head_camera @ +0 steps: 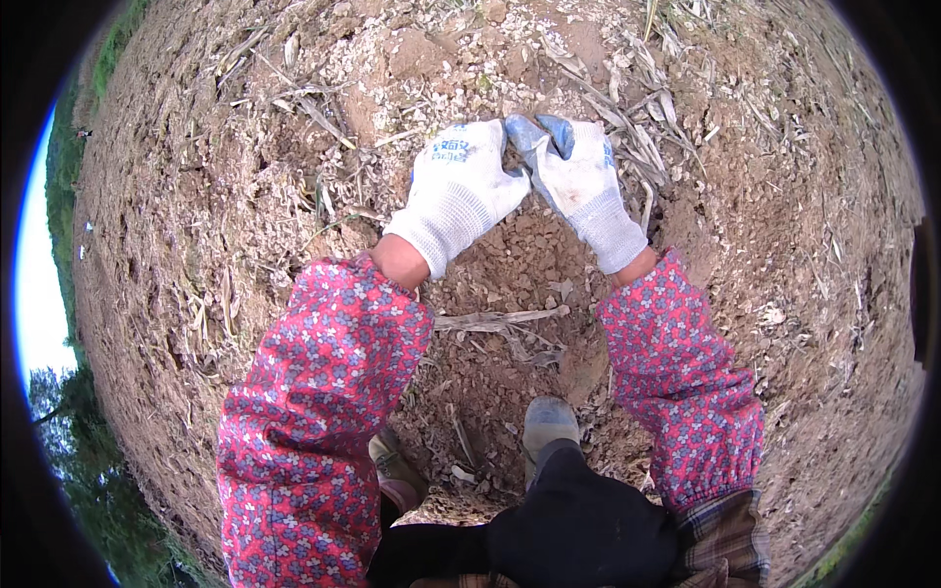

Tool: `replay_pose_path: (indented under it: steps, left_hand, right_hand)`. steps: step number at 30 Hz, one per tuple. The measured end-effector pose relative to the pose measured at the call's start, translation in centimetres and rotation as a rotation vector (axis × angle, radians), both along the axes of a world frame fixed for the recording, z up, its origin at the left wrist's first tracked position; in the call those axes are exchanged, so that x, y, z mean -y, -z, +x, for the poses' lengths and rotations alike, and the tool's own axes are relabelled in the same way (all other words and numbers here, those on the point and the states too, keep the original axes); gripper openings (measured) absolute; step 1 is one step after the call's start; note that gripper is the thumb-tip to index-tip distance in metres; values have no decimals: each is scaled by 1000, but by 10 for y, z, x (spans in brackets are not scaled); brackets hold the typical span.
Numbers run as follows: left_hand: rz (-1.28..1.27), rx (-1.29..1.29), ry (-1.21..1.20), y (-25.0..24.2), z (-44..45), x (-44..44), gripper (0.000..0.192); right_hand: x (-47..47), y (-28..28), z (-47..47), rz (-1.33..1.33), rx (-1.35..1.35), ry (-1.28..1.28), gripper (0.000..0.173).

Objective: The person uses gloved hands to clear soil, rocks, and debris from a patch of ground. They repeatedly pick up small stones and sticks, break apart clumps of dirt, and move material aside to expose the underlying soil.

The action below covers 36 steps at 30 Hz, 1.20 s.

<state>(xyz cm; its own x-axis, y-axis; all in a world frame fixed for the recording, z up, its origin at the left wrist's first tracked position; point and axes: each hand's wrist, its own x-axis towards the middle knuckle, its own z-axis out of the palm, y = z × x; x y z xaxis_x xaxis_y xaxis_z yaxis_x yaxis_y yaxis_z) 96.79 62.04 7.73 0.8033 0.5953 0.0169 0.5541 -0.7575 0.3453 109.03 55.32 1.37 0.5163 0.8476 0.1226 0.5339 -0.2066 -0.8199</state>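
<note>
My left hand [468, 173], in a white knit glove with blue writing on its back, is held low over the dry soil [514, 242], its fingers pointing away from me. Close on its right is my right hand [577, 165], in a matching glove with blue-grey coated fingers. The fingertips of the two gloves meet or nearly meet. Whether anything small lies between the fingers cannot be seen. Red floral sleeve covers [331, 367] reach to both wrists. Dry stalk pieces [503, 320] lie on the ground nearer to me.
Dry leaves and stalks [647, 132] lie beyond my right hand, others [316, 110] to the upper left. My shoes [550, 422] stand on the soil below. Clods cover the sloping field. Trees [103, 456] and a green field edge show at far left.
</note>
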Motion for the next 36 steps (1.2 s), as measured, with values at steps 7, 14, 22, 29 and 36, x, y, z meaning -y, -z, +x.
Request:
replay_pose_path:
  steps: [7, 14, 22, 29, 36]
  left_hand:
    - [-348, 164, 139, 31, -15, -24, 42]
    - [-1121, 296, -9, 14, -24, -42, 46]
    - [-228, -3, -284, 34, -17, -44, 30]
    - [-1021, 299, -225, 44, -51, -45, 33]
    - [-842, -213, -199, 19, -176, -66, 36]
  right_hand:
    - [1, -6, 15, -40, -431, -69, 37]
    - [1, -6, 26, 237, -604, -426, 33]
    - [0, 15, 19, -104, -194, -175, 30]
    - [88, 16, 0, -276, 136, -316, 47]
    - [235, 5, -32, -522, 688, -859, 59]
